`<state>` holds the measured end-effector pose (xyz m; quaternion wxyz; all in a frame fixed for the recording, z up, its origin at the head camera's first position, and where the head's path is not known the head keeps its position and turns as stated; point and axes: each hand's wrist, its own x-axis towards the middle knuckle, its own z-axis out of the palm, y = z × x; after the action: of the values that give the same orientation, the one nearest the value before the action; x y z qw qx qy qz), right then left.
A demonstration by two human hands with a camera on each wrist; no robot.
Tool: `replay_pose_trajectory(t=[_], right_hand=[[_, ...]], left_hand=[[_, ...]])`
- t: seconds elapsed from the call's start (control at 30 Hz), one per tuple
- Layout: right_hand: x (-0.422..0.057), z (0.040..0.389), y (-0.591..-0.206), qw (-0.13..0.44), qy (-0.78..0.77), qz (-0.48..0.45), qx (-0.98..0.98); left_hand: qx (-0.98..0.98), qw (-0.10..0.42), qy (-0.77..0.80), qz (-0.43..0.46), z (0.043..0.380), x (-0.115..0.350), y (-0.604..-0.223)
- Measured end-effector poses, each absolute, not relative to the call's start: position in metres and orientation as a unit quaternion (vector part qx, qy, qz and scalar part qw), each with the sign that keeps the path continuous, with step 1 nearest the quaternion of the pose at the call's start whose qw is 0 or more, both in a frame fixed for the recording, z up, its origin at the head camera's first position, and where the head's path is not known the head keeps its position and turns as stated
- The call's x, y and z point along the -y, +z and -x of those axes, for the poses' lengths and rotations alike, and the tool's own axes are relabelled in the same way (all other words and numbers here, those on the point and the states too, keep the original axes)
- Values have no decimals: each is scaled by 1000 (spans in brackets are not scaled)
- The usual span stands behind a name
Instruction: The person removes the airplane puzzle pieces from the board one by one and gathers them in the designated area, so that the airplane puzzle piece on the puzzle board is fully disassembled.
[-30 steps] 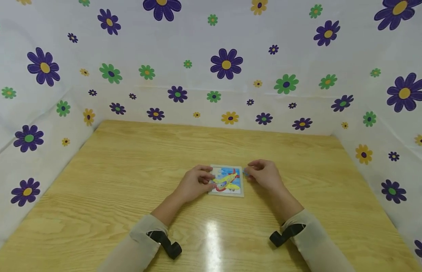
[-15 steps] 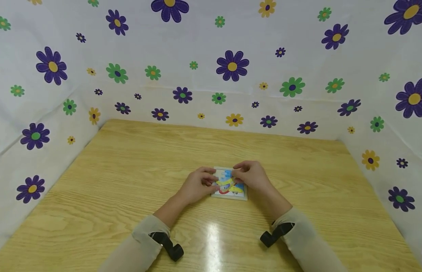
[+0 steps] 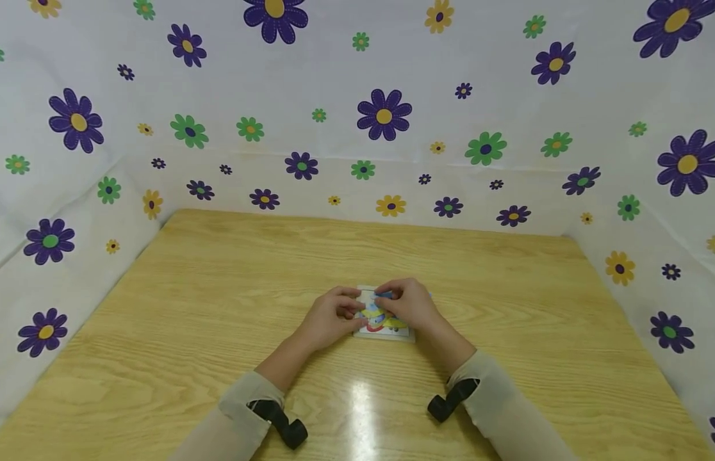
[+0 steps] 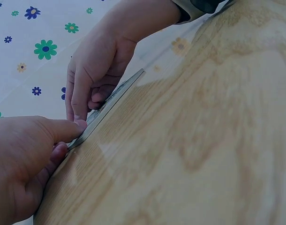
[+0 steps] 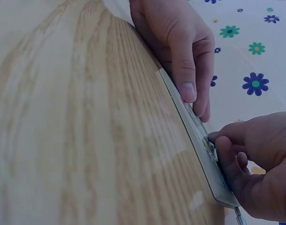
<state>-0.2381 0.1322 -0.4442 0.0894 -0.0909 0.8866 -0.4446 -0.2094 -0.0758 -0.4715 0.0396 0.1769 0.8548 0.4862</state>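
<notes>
A small square jigsaw puzzle (image 3: 386, 334) with a yellow and red airplane on blue sky lies in a pale frame on the table. My left hand (image 3: 332, 320) grips its left edge, with the thumb on the near side in the left wrist view. Over the puzzle's upper part is my right hand (image 3: 412, 306), its thumb and index finger pinching at a blue puzzle piece (image 3: 386, 296). The right hand covers much of the upper right of the picture. Seen from the right wrist, the right fingertips (image 5: 221, 141) are at the puzzle's surface.
A bit of blue (image 3: 430, 294), seemingly a loose piece, shows just past my right hand. The wooden table (image 3: 248, 256) is bounded by a white flowered cloth (image 3: 334, 83) at the back and sides. Black wrist cameras (image 3: 288, 430) hang from both sleeves.
My right hand has moved left from beside the puzzle's right edge, where it pinched a blue piece, to over its upper middle. My left hand stays at the left edge.
</notes>
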Motion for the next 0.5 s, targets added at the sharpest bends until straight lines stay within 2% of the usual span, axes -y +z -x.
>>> replay_pose_trajectory(t=[0.23, 0.5], right_hand=[[-131, 237, -444, 95, -398, 111, -906], [-129, 236, -444, 67, -379, 138, -913]], left_hand=[[-855, 39, 486, -177, 207, 77, -470], [-854, 39, 487, -180, 207, 76, -469]])
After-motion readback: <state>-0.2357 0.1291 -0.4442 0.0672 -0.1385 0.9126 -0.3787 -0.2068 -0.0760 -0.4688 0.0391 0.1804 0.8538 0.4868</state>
